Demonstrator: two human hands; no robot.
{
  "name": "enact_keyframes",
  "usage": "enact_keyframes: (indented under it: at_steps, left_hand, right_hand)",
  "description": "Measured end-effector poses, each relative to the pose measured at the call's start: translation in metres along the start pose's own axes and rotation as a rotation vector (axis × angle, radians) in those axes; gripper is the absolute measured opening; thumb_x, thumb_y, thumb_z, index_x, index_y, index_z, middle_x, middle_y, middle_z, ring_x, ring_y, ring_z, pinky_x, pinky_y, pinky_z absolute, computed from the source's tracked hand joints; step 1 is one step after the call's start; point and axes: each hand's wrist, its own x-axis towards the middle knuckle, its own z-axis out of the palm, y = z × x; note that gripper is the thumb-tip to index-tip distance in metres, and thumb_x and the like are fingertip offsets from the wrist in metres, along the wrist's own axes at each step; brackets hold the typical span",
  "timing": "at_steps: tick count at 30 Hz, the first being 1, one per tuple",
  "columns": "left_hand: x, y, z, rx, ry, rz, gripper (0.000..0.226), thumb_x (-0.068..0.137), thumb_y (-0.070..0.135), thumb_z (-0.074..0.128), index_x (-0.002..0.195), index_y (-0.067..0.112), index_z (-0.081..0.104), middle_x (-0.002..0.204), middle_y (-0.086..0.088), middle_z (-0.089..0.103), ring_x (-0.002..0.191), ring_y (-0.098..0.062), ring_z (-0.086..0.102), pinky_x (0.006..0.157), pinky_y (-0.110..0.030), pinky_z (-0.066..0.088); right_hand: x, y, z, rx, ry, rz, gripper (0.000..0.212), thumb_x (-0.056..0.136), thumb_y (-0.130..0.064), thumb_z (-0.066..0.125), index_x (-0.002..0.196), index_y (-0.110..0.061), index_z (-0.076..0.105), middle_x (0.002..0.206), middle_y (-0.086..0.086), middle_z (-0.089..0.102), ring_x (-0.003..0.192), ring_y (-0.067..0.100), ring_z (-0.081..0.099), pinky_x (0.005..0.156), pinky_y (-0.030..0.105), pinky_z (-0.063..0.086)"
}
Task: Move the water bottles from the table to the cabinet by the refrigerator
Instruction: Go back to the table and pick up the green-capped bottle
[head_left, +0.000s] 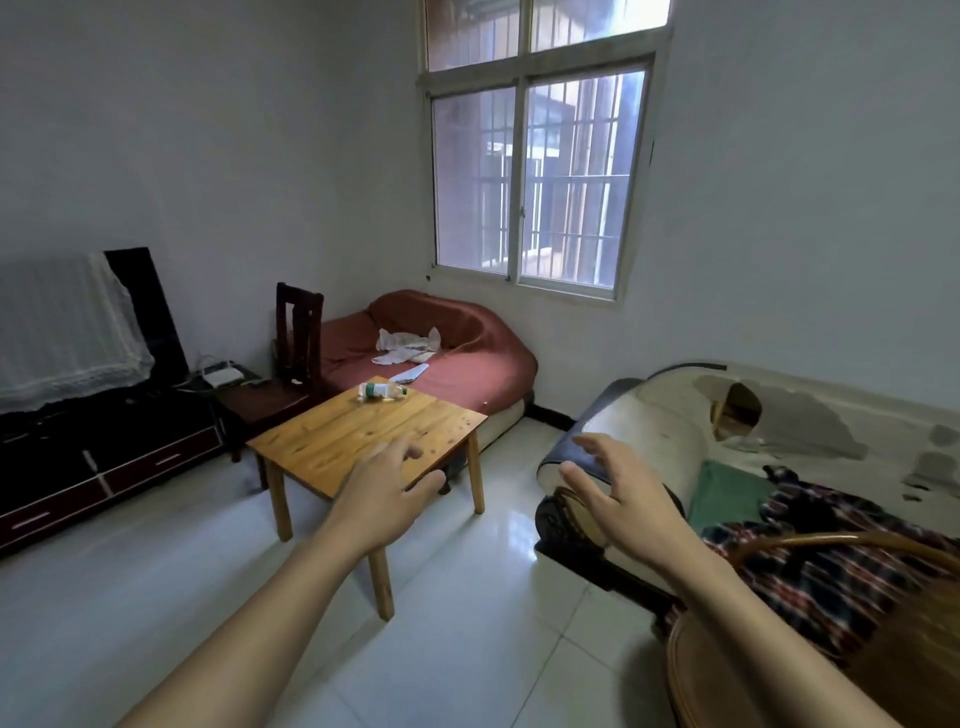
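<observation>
A clear water bottle (382, 391) with a green label lies on its side at the far edge of a small wooden table (332, 441). My left hand (382, 488) is stretched out in front of the table's near corner, fingers apart, holding nothing. My right hand (615, 491) is raised to the right of the table, over the sofa's armrest, fingers spread and empty. Both hands are well short of the bottle. No refrigerator or cabinet beside one is in view.
A red-covered sofa (467, 364) stands behind the table under the window. A dark wooden chair (296, 338) is at the table's left. A dark TV stand (104, 447) lines the left wall. A worn white sofa (727, 457) with a plaid cloth is at right. White tile floor (208, 571) lies in front.
</observation>
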Motion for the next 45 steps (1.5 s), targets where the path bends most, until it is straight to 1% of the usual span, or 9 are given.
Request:
enact_keyframes:
  at_steps: [3,6,9,16,22,30,37,41,45]
  left_hand:
    - [0.035,-0.001,0.017,-0.005,-0.024,0.0,0.042,0.09,0.05,0.061,0.123,0.025,0.055,0.129,0.006,0.054,0.113,-0.013,0.051,0.091,-0.031,0.046]
    - [0.071,-0.008,0.035,-0.014,-0.054,0.008,0.04,0.091,0.05,0.061,0.123,0.026,0.054,0.128,0.006,0.052,0.112,-0.011,0.048,0.089,-0.028,0.044]
    - [0.111,-0.017,0.047,-0.031,-0.068,0.023,0.041,0.091,0.048,0.061,0.124,0.024,0.054,0.127,0.006,0.053,0.11,-0.01,0.05,0.086,-0.025,0.043]
    - [0.222,-0.047,0.063,-0.066,-0.038,0.075,0.04,0.088,0.05,0.063,0.119,0.025,0.058,0.125,0.007,0.057,0.11,-0.011,0.052,0.087,-0.028,0.044]
    - [0.323,-0.075,0.064,-0.161,-0.014,0.123,0.038,0.087,0.046,0.064,0.116,0.022,0.06,0.121,0.002,0.061,0.109,-0.016,0.056,0.088,-0.032,0.046]
    - [0.415,-0.132,0.08,-0.14,-0.046,0.063,0.04,0.088,0.047,0.065,0.117,0.022,0.06,0.124,0.004,0.059,0.107,-0.015,0.056,0.081,-0.027,0.04]
    - [0.524,-0.146,0.115,-0.065,-0.051,0.032,0.043,0.088,0.047,0.065,0.121,0.021,0.058,0.126,0.002,0.057,0.111,-0.015,0.054,0.087,-0.028,0.044]
    - [0.588,-0.149,0.128,-0.026,-0.024,-0.005,0.043,0.087,0.046,0.066,0.121,0.021,0.057,0.124,0.0,0.057,0.112,-0.015,0.054,0.092,-0.031,0.048]
    - [0.648,-0.155,0.135,0.031,0.023,-0.054,0.042,0.087,0.048,0.065,0.12,0.023,0.057,0.119,0.0,0.058,0.098,-0.016,0.056,0.082,-0.03,0.048]
  right_hand:
    - [0.033,0.018,0.003,0.011,-0.015,0.019,0.05,0.095,-0.045,0.054,0.139,-0.022,0.048,0.136,-0.004,0.055,0.098,-0.005,0.054,0.094,0.024,0.041]
    - [0.067,0.037,0.011,0.002,-0.029,0.024,0.049,0.096,-0.043,0.053,0.14,-0.021,0.047,0.141,-0.004,0.052,0.119,0.003,0.05,0.095,0.021,0.038]
    - [0.104,0.051,0.023,-0.02,-0.006,0.036,0.048,0.096,-0.044,0.052,0.138,-0.022,0.049,0.141,-0.004,0.053,0.128,0.009,0.048,0.103,0.027,0.04]
    - [0.192,0.062,0.062,-0.074,0.008,0.056,0.053,0.092,-0.055,0.048,0.135,-0.024,0.05,0.13,-0.008,0.055,0.118,0.009,0.052,0.099,0.029,0.042]
    - [0.275,0.061,0.086,-0.142,0.032,0.075,0.045,0.094,-0.048,0.052,0.131,-0.022,0.053,0.127,-0.006,0.057,0.116,0.012,0.053,0.098,0.033,0.045]
    - [0.381,0.071,0.137,-0.224,-0.008,0.034,0.051,0.096,-0.05,0.048,0.138,-0.021,0.049,0.136,-0.003,0.054,0.121,0.01,0.05,0.095,0.021,0.036]
    - [0.491,0.139,0.17,-0.175,-0.038,0.042,0.052,0.097,-0.048,0.049,0.142,-0.022,0.046,0.142,0.0,0.049,0.129,0.013,0.046,0.103,0.021,0.032]
    - [0.575,0.177,0.187,-0.1,-0.066,0.039,0.049,0.096,-0.047,0.052,0.138,-0.021,0.049,0.135,0.002,0.054,0.125,0.016,0.051,0.105,0.027,0.039]
    - [0.641,0.208,0.209,-0.072,-0.136,-0.003,0.049,0.095,-0.049,0.053,0.136,-0.022,0.05,0.131,0.001,0.054,0.12,0.013,0.051,0.097,0.021,0.036]
